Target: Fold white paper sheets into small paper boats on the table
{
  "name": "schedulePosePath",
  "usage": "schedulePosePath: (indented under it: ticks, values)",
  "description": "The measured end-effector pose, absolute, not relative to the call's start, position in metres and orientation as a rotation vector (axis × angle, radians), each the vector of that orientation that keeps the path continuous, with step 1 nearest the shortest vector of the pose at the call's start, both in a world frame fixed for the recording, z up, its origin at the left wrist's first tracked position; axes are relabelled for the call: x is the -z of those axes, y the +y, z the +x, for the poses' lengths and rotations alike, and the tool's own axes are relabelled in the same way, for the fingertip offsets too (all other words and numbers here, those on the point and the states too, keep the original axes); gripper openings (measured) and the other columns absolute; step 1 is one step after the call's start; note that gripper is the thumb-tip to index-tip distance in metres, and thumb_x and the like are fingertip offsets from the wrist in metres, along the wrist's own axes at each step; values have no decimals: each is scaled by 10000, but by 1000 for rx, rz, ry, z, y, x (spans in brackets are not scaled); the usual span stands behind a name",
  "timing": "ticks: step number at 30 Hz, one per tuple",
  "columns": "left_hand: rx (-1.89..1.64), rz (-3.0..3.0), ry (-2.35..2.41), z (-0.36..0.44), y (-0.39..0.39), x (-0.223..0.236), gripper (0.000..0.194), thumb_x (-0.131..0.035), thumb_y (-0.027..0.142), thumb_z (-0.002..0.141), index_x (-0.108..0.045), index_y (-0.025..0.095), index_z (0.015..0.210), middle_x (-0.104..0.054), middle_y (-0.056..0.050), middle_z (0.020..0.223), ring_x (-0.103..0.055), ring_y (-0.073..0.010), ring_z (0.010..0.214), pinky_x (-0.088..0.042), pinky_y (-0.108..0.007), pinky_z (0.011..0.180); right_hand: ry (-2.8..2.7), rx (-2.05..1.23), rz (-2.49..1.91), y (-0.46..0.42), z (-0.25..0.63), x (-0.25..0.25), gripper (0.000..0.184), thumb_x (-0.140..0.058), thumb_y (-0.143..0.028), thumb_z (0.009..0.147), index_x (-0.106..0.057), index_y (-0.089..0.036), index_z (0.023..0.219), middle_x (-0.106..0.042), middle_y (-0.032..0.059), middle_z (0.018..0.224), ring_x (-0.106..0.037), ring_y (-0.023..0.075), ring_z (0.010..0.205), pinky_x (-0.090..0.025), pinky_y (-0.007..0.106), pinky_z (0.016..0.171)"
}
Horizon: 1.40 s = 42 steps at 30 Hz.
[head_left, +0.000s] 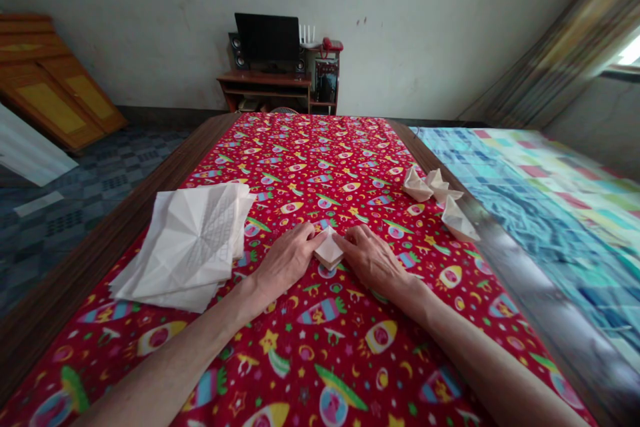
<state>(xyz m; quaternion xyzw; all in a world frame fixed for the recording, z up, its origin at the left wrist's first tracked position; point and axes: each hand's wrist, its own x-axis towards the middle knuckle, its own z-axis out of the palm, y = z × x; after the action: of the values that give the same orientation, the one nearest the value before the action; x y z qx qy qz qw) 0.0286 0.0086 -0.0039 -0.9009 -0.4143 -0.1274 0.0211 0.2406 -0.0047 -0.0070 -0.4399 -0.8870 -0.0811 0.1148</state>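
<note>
A small folded paper [329,250], diamond-shaped and layered, lies on the red patterned cloth [320,327] in front of me. My left hand [293,248] grips its left corner, the thumb on top and the fingers curled. On the opposite corner, my right hand [369,252] holds it the same way, fingers bent inward. To the left of my hands is a stack of creased white paper sheets [193,240], the top one showing fold lines and faint printing. Several folded paper shapes [417,185] stand at the right edge of the cloth, one of them [456,219] nearer to me.
The cloth covers a long table with dark wooden edges [95,267]. At its right is a bed with a blue checked cover [500,213]. Against the far wall stands a desk [267,80] with a monitor [267,38] and speakers. A wooden cabinet [55,80] is at left.
</note>
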Motion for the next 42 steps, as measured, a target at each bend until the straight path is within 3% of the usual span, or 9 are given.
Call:
schedulePosePath:
  ticks: [4,14,21,25,28,33,42]
  values:
    - [383,-2815,-1299,29,8,2,331,-390,138,936,-539,237,1215,-522,-24,889,-525,-165,828,-468,-260,741,-2554,311,-1129,-13,247,10,304,-463,-199,937,-555,-245,1223,-527,132,1175,-485,234,999,-442,365,800]
    - [372,-2828,-1310,31,8,0,312,-394,119,931,-540,227,1186,-524,-24,885,-518,-167,803,-462,-260,713,-2574,193,-1066,-12,239,9,129,-558,-251,898,-674,-264,953,-580,69,1045,-505,195,896,-412,340,781]
    - [292,-2735,-1146,33,0,-6,327,-432,131,932,-499,180,1248,-558,-76,1079,-518,-221,974,-448,-352,859,-2448,93,-1094,-11,243,10,203,-466,-217,942,-658,-198,1006,-598,71,945,-510,171,822,-402,305,732]
    - [234,-2748,-1027,32,-5,-8,297,-425,115,929,-526,119,1209,-587,-88,1039,-521,-232,948,-453,-362,846,-2464,91,-1123,-12,243,9,208,-464,-197,939,-647,-188,1038,-598,74,951,-510,181,841,-402,308,740]
    - [205,-2777,-1035,30,-3,-6,277,-422,129,933,-537,143,1184,-582,-78,1051,-516,-227,965,-452,-352,847,-2513,111,-1117,-12,245,8,206,-465,-200,940,-641,-195,1048,-595,76,973,-507,184,847,-402,312,746]
    - [140,-2798,-1134,33,7,-8,385,-419,107,891,-481,176,1264,-566,-79,1111,-518,-232,998,-454,-367,857,-2537,131,-1107,-9,245,10,203,-455,-213,947,-639,-190,1029,-595,80,970,-497,188,834,-402,314,736]
    - [39,-2824,-1167,38,21,-13,506,-470,169,837,-423,120,1338,-561,-123,1173,-523,-265,1068,-426,-409,904,-2511,126,-1093,-10,245,12,196,-461,-195,939,-631,-181,1035,-601,79,968,-506,193,833,-411,322,736]
